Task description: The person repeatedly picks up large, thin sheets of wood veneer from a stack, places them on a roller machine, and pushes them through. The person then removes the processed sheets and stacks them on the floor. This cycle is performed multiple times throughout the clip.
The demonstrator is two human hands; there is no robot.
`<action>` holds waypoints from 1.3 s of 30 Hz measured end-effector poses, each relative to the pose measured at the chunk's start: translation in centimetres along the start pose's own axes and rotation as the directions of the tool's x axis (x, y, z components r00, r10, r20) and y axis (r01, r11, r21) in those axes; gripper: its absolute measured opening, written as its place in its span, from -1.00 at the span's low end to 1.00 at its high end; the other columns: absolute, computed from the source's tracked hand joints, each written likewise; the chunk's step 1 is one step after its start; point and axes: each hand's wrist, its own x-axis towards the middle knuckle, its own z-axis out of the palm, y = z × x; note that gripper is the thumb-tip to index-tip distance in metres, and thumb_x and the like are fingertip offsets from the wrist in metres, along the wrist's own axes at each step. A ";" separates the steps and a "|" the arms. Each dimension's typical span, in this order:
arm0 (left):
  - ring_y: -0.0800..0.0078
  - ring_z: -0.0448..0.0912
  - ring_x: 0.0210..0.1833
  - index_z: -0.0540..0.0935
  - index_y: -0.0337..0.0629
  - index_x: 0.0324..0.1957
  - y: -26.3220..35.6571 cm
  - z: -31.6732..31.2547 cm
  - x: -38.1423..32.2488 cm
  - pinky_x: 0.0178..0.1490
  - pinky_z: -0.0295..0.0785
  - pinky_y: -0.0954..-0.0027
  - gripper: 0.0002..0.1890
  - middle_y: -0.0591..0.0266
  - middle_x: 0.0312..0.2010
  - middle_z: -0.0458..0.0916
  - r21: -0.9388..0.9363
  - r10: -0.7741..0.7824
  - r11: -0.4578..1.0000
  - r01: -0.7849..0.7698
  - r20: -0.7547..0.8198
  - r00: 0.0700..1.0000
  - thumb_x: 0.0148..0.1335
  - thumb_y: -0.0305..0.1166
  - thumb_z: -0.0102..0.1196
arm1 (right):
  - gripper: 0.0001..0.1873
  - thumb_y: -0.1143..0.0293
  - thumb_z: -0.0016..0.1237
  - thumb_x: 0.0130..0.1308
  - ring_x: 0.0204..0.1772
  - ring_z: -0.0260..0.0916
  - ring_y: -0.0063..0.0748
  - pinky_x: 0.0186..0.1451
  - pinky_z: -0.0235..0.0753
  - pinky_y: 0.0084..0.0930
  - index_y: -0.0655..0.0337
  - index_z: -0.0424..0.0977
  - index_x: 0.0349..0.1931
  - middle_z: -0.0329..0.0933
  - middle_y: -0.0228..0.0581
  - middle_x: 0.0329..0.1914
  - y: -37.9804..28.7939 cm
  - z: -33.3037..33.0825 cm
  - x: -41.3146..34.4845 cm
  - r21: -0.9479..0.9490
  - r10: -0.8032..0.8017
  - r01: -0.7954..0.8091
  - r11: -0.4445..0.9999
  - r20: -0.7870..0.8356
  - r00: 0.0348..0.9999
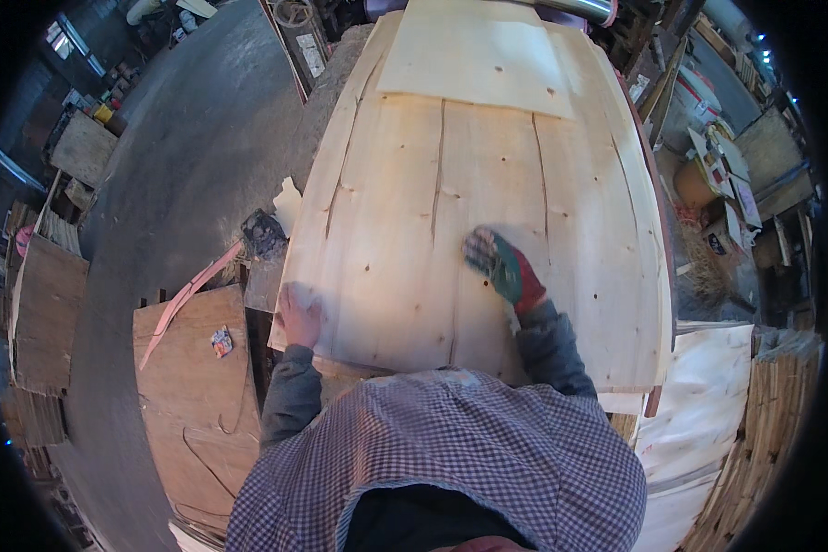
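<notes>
A large wood veneer sheet (386, 207) with knots and several long splits lies before me. A shorter, paler veneer piece (469, 55) overlaps its far end. My bare left hand (300, 316) is at the sheet's near left edge, blurred; whether its fingers grip the edge is unclear. My right hand (504, 265), in a green and red work glove, rests on the sheet right of its middle. Its fingers point up and left, smeared by motion, with nothing visible in them.
A metal roller (583, 8) crosses the far end. At left stands a plywood-topped stack (193, 393) with a pink strip (190, 297) and a small colourful packet (221, 341). More veneer (697, 400) is stacked at right. Beyond it lie boxes (724, 231).
</notes>
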 end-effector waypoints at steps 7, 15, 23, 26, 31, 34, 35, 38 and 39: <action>0.01 0.42 0.11 0.34 -0.28 0.15 -6.4 -0.6 6.8 0.12 0.30 0.17 -0.37 -0.04 0.06 0.46 -0.098 0.116 0.990 -0.106 0.107 0.988 0.05 -0.19 0.15 | -0.45 0.14 -0.27 0.42 0.23 0.30 -0.15 0.29 0.29 -0.21 0.35 0.13 0.25 0.31 -0.03 0.20 4.0 5.6 -12.7 -0.050 0.229 -0.229 0.972 -0.005 0.973; 0.41 0.53 -0.04 0.40 -0.43 0.07 -3.1 -9.4 5.5 0.02 0.41 0.46 -0.52 0.06 -0.03 0.54 -0.828 0.286 0.558 0.065 0.265 0.921 0.01 -0.69 -0.04 | -0.48 0.12 -0.31 0.42 0.17 0.36 -0.22 0.23 0.36 -0.24 0.37 0.21 0.19 0.40 -0.02 0.12 7.8 6.9 -18.0 0.262 0.288 -0.252 0.932 -0.112 0.951; 0.25 0.49 0.10 0.29 -0.50 0.17 0.8 -17.0 2.5 0.20 0.36 0.30 -0.46 -0.09 0.08 0.46 -0.960 0.460 0.237 0.147 0.244 0.854 0.06 -0.65 -0.05 | -0.56 0.17 -0.34 0.44 0.01 0.46 -0.29 0.18 0.40 -0.36 0.41 0.37 0.03 0.50 -0.06 -0.02 7.0 9.5 -20.1 -0.212 0.295 -0.356 0.910 -0.273 0.916; 0.21 0.48 0.10 0.27 -0.53 0.17 2.3 -17.9 2.3 0.19 0.37 0.27 -0.45 -0.12 0.09 0.44 -0.980 0.493 0.124 0.159 0.200 0.847 0.09 -0.60 -0.01 | -0.49 0.12 -0.35 0.44 0.00 0.48 -0.31 0.17 0.41 -0.39 0.46 0.37 0.04 0.54 -0.04 -0.08 7.0 10.4 -20.7 -0.207 0.198 -0.287 0.935 -0.366 0.909; 0.30 0.53 0.00 0.34 -0.42 0.15 1.9 -15.2 5.7 0.08 0.44 0.27 -0.53 0.04 -0.01 0.52 -0.977 0.458 0.179 0.115 0.187 0.869 0.19 -0.46 -0.01 | -0.56 0.11 -0.25 0.41 0.07 0.45 -0.18 0.21 0.39 -0.24 0.38 0.37 -0.06 0.49 0.01 -0.02 5.4 10.6 -18.1 0.101 0.142 -0.112 0.989 -0.370 0.918; 0.39 0.54 -0.07 0.38 -0.31 0.15 1.9 -11.9 7.3 -0.01 0.46 0.32 -0.58 0.16 -0.07 0.54 -0.960 0.350 0.261 0.105 0.195 0.916 0.25 -0.39 -0.05 | -0.60 0.10 -0.12 0.34 0.01 0.47 -0.15 0.17 0.42 -0.19 0.31 0.39 -0.11 0.51 -0.02 -0.11 5.7 7.2 -12.9 0.083 -0.032 0.058 0.995 -0.288 0.957; 0.43 0.54 -0.09 0.40 -0.27 0.14 1.1 -10.3 7.6 -0.04 0.47 0.33 -0.60 0.20 -0.09 0.55 -0.954 0.291 0.280 0.109 0.192 0.937 0.27 -0.37 -0.07 | -0.61 0.09 -0.10 0.33 0.02 0.46 -0.16 0.18 0.42 -0.20 0.29 0.38 -0.13 0.50 -0.02 -0.08 5.2 6.2 -11.2 0.159 -0.025 0.073 0.985 -0.283 0.959; 0.39 0.53 -0.13 0.36 -0.32 0.15 -3.8 -3.7 8.8 -0.09 0.49 0.35 -0.55 0.15 -0.09 0.53 -0.634 0.161 0.769 -0.084 0.065 0.985 0.23 -0.39 0.03 | -0.65 0.11 -0.11 0.34 0.04 0.45 -0.17 0.19 0.41 -0.20 0.24 0.40 -0.14 0.50 -0.04 -0.10 2.4 5.0 -5.5 0.154 -0.052 0.097 0.983 -0.275 0.960; 0.22 0.50 0.00 0.31 -0.34 0.19 -5.3 -1.9 8.6 0.05 0.42 0.20 -0.46 -0.02 0.01 0.48 -0.609 0.194 0.793 -0.031 0.204 0.960 0.18 -0.38 0.08 | -0.67 0.12 -0.11 0.34 0.04 0.45 -0.17 0.19 0.41 -0.21 0.22 0.40 -0.14 0.50 -0.05 -0.09 1.7 4.0 -3.3 0.163 -0.085 0.126 0.979 -0.235 0.968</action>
